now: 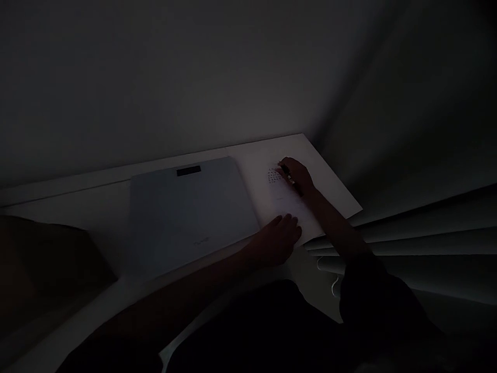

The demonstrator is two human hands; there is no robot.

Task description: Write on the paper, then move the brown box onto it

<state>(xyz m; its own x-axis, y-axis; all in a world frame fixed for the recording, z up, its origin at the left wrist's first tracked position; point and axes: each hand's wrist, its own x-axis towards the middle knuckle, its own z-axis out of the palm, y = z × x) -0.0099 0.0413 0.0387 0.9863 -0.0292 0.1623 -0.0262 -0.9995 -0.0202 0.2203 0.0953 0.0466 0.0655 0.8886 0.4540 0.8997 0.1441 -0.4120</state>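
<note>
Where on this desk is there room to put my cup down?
Bare desk lies left of the closed laptop, bordered by the wall. The right end is crowded: the right hand holds a pen on the paper, and the left hand rests at its near edge.

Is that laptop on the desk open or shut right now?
Shut. The flat grey-blue laptop lies closed on the white desk, lid up, no screen or keys showing.
</note>
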